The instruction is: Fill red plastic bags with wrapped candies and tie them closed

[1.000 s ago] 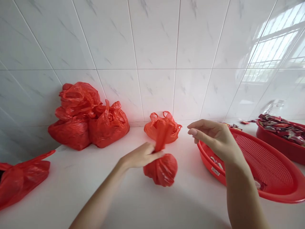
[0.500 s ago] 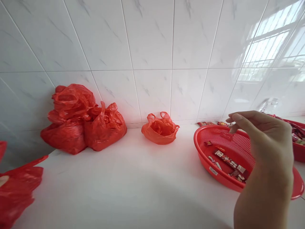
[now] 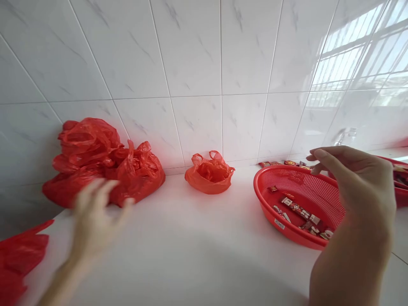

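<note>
My left hand (image 3: 95, 212) hovers over the white counter (image 3: 191, 246), blurred by motion, fingers spread and empty, just in front of a pile of tied red plastic bags (image 3: 102, 165). My right hand (image 3: 357, 182) is raised at the right with its fingers loosely curled and apart, nothing in them, above the rim of a red mesh basket (image 3: 270, 178). Several small wrapped packets (image 3: 296, 210) lie in the basket. A small open red bag (image 3: 209, 173) stands by the tiled wall between the two hands.
Another red bag (image 3: 19, 259) lies at the left edge of the counter. A second red tub (image 3: 400, 174) peeks out behind my right hand. A few packets (image 3: 280, 163) lie along the wall behind the basket.
The tied red bag that my left hand held a second ago has gone off to the left. My left hand is back in view, empty. My right hand moved right, over the basket.
</note>
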The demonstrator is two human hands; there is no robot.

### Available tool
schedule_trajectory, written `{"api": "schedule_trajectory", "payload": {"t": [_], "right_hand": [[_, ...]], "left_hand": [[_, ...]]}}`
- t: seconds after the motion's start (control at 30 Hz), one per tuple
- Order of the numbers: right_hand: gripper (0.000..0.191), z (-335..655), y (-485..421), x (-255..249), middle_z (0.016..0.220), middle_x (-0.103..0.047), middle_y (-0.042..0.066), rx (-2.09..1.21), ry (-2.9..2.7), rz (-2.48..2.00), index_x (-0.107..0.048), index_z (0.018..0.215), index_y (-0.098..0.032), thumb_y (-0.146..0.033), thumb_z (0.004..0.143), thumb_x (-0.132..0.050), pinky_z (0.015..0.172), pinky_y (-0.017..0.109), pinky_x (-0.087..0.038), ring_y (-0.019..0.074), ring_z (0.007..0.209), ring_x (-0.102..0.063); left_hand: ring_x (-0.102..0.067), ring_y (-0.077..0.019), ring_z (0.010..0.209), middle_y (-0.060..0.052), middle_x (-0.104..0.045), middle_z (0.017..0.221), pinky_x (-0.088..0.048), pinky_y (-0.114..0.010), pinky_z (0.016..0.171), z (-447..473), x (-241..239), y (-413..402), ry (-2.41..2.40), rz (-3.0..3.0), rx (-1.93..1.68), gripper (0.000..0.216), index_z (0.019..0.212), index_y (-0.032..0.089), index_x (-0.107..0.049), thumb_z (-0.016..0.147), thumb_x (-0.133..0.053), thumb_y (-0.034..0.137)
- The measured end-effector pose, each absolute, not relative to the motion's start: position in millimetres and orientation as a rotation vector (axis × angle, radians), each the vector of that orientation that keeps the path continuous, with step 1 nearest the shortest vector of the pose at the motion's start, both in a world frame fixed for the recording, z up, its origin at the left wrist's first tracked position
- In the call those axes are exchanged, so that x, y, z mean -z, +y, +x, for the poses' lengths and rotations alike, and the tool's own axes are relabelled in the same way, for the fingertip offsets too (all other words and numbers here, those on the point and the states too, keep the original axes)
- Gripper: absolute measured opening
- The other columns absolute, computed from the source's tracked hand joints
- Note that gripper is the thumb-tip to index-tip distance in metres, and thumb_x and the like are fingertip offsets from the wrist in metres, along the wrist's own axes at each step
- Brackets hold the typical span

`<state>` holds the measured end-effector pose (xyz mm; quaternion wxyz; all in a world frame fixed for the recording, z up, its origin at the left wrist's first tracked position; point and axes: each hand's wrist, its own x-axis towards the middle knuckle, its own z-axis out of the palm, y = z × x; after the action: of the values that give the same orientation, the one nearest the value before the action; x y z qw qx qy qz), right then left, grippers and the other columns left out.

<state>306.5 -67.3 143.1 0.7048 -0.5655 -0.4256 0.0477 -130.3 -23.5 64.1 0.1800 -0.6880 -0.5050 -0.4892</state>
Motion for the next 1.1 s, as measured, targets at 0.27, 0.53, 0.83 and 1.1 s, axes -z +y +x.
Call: {"api": "schedule_trajectory", "payload": {"t": [0.27,0.53,0.83,1.1], "right_hand": [[0.014,314.1,-74.3,-141.4,0.063,-0.069,0.000,-0.138,-0.990,-1.251,-0.078,0.076,-0.024,-0.038,0.071,-0.081,0.073,0.035,-0.050,0.0160,0.062,-0.061],[0.018,323.9,-84.5,-136.3,0.068,-0.072,0.002,-0.057,-0.985,-1.260,-0.078,0.077,-0.025,-0.042,0.074,-0.081,0.073,0.038,-0.052,0.0210,0.073,-0.067],[0.017,322.0,-87.8,-137.1,0.066,-0.071,0.001,-0.043,-1.053,-1.263,-0.078,0.077,-0.026,-0.044,0.076,-0.080,0.060,0.031,-0.048,0.0178,0.067,-0.064],[0.029,286.9,-60.8,-137.4,0.085,-0.076,0.006,-0.325,-1.417,-1.281,-0.078,0.097,-0.024,-0.048,0.081,-0.072,0.064,0.034,-0.058,0.0220,0.073,-0.070]], "left_hand": [[-0.050,-0.0277,0.136,-0.011,-0.055,0.146,-0.045,-0.044,0.113,26.4,-20.0,47.5,-1.290,-2.726,0.963,0.035,0.124,0.022,-0.064,0.098,-0.044,0.032],[-0.064,-0.0405,0.121,-0.028,-0.038,0.156,-0.056,-0.047,0.091,71.5,-33.8,139.3,-2.037,-2.567,0.739,0.063,0.143,0.016,-0.051,0.082,-0.063,0.009],[-0.069,-0.0253,0.093,-0.013,-0.072,0.100,-0.055,-0.038,0.081,64.5,-8.8,153.3,-2.135,-2.488,0.806,0.010,0.095,0.013,-0.069,0.085,-0.067,0.015],[-0.061,-0.0289,0.120,-0.013,-0.068,0.122,-0.050,-0.040,0.102,61.2,-33.3,134.8,-1.827,-2.464,1.322,0.023,0.109,0.016,-0.069,0.088,-0.060,0.016]]}}
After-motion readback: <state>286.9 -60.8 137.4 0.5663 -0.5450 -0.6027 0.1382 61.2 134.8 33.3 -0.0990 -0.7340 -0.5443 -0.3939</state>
